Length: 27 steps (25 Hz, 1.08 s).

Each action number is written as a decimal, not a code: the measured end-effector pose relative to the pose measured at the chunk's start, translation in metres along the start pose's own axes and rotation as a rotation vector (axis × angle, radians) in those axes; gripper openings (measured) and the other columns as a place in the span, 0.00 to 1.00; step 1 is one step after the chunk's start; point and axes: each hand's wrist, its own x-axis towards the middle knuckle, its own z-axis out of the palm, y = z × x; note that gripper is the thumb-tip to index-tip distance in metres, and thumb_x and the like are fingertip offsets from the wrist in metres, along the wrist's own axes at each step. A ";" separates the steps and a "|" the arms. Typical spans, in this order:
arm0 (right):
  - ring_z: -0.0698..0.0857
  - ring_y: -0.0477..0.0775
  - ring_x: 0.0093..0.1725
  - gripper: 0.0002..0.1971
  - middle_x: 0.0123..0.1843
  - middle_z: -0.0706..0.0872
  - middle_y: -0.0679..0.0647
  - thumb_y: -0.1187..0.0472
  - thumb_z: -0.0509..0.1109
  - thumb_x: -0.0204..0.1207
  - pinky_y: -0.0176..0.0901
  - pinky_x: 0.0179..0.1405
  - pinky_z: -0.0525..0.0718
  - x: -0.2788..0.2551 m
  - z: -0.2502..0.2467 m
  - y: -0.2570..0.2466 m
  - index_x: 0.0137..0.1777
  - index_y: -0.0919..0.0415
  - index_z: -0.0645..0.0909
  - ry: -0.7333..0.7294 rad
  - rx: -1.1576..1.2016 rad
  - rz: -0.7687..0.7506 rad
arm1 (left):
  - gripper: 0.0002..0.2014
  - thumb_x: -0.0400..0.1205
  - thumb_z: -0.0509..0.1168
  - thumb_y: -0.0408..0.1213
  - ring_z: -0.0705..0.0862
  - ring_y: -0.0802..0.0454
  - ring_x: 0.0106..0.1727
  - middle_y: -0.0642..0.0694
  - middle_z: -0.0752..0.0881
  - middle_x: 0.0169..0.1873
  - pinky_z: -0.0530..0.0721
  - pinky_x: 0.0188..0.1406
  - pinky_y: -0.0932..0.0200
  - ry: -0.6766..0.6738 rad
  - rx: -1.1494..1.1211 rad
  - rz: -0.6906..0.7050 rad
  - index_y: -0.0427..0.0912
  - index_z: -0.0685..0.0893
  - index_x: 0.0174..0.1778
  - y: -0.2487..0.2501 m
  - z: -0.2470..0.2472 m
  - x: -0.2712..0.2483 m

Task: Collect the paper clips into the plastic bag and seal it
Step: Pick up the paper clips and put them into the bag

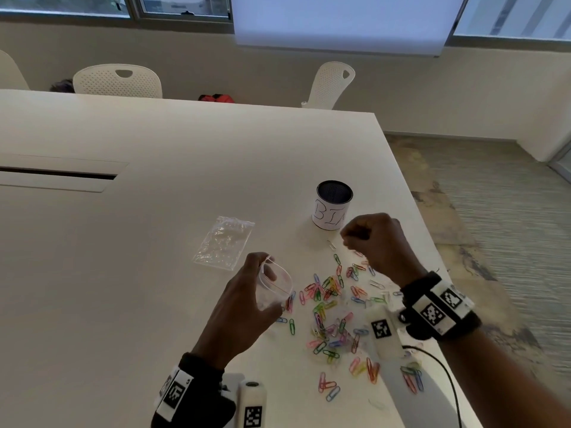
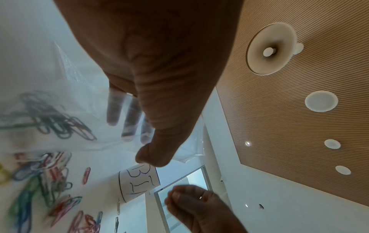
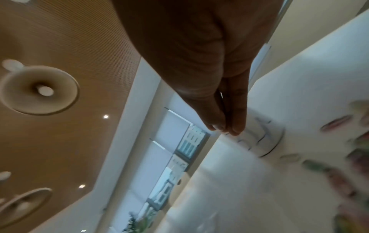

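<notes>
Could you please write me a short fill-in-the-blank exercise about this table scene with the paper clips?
1. The open bag is held by the ____ hand.
2. The cup beyond the right hand bears the handwritten letters ____.
3. The spare bag lies ____ on the table.
4. Most paper clips lie scattered on the ____.

Missing words: left; BIN; flat; table

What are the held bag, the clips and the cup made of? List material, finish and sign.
Held bag: thin clear glossy plastic; fingers show through it.
Paper clips: probably wire with coloured coating, judging by bright thin loops.
Cup: dark mesh, likely metal, wrapped in matte white handwritten paper.
</notes>
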 end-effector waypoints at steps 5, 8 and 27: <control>0.94 0.54 0.46 0.09 0.48 0.96 0.60 0.74 0.76 0.76 0.46 0.53 0.93 0.023 0.012 0.050 0.51 0.64 0.94 -0.102 -0.205 0.000 | 0.35 0.74 0.84 0.44 0.86 0.58 0.56 0.61 0.84 0.53 0.88 0.48 0.62 0.002 0.009 0.018 0.60 0.70 0.70 0.000 0.001 0.004; 0.92 0.56 0.56 0.13 0.58 0.94 0.60 0.74 0.70 0.80 0.42 0.58 0.87 0.032 0.026 0.057 0.57 0.63 0.93 -0.198 -0.298 -0.065 | 0.35 0.74 0.84 0.43 0.86 0.56 0.57 0.61 0.83 0.54 0.90 0.46 0.61 -0.019 0.000 0.015 0.59 0.70 0.71 0.003 0.004 0.006; 0.84 0.63 0.65 0.19 0.70 0.81 0.59 0.67 0.62 0.86 0.53 0.65 0.86 0.013 -0.002 0.086 0.73 0.57 0.83 -0.367 -0.536 0.212 | 0.34 0.75 0.82 0.39 0.86 0.57 0.56 0.63 0.82 0.54 0.93 0.45 0.53 -0.062 0.004 0.015 0.61 0.69 0.69 0.008 0.016 0.010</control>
